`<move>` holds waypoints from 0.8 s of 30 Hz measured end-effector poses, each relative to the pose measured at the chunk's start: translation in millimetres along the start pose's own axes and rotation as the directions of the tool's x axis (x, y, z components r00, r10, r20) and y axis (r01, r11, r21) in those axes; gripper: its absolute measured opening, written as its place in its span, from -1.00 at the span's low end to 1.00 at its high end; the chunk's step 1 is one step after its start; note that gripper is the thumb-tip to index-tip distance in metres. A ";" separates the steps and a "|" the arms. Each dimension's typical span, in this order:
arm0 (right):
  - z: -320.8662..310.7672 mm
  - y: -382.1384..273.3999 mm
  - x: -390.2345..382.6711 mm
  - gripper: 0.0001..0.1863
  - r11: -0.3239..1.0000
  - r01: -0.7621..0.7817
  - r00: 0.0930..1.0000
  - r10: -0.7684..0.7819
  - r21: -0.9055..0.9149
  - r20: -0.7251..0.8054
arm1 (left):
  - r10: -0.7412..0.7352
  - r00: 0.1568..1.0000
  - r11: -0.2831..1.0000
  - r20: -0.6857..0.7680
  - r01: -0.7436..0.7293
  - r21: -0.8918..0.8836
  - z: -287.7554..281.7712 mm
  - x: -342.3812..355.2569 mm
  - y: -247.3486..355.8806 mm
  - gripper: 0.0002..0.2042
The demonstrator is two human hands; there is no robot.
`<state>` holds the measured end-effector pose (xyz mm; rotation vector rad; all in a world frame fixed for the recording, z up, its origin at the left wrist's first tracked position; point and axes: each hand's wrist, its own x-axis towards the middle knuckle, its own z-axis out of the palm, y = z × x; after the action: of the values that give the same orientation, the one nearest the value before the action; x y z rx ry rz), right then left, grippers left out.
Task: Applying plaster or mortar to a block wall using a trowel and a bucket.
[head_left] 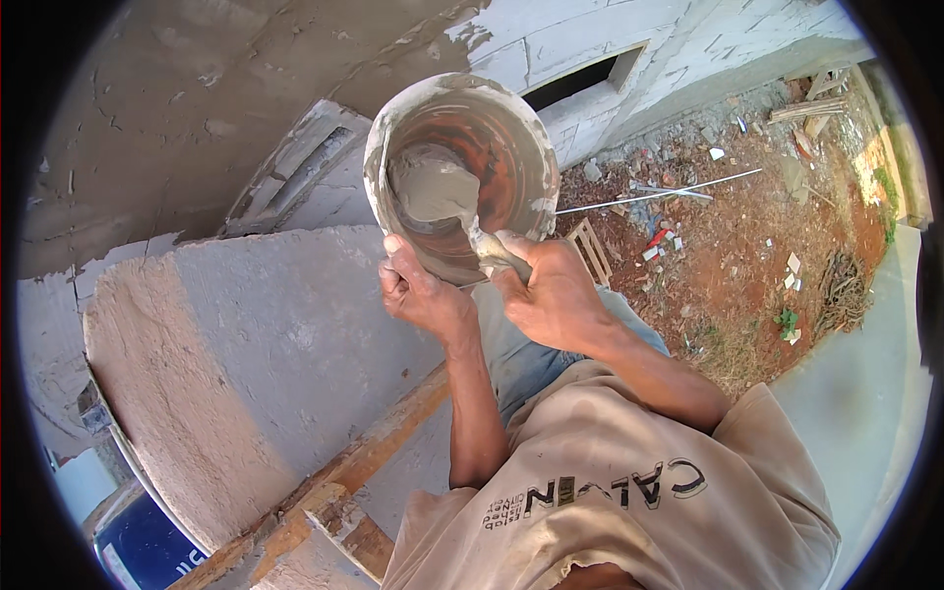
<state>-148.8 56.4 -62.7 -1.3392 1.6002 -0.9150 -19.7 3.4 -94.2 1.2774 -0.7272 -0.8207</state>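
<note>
A mortar-smeared round bucket point(511, 128), reddish inside, is tilted toward me and holds a lump of wet grey mortar point(431, 185). My left hand point(421, 293) grips the bucket's lower rim. My right hand point(553, 293) is closed on the handle of a trowel point(489, 246), whose blade reaches into the mortar. Both forearms rise from my beige shirt at the lower edge.
A freshly plastered grey wall point(285, 334) with a rough brown patch point(157, 393) lies to the left. A wooden scaffold plank point(344, 482) crosses below it. Far below on the right is red earth point(728, 246) strewn with rubble, a thin pipe point(659, 195) and white block walls point(629, 39).
</note>
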 end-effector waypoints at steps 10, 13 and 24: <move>-80.7 29.7 43.3 -0.55 0.941 -0.016 0.998 0.035 -0.339 0.050 | -0.040 0.969 0.998 -0.245 0.029 -0.048 -60.1 40.5 -2.0 -0.61; -86.4 18.7 81.1 -0.55 0.847 -0.073 0.991 0.122 -0.526 0.059 | -0.097 0.960 0.995 -0.263 0.084 -0.061 -80.9 38.8 -3.6 -0.69; 7.2 50.5 256.9 -0.63 0.481 0.362 0.919 -0.041 -0.798 0.392 | -0.188 0.883 0.981 -0.430 0.144 -0.132 -105.1 36.1 -15.8 -0.64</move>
<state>-181.7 -188.9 -148.6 -2.2809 1.6909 0.1273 85.8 25.9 -125.1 1.3870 -0.2119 -0.6577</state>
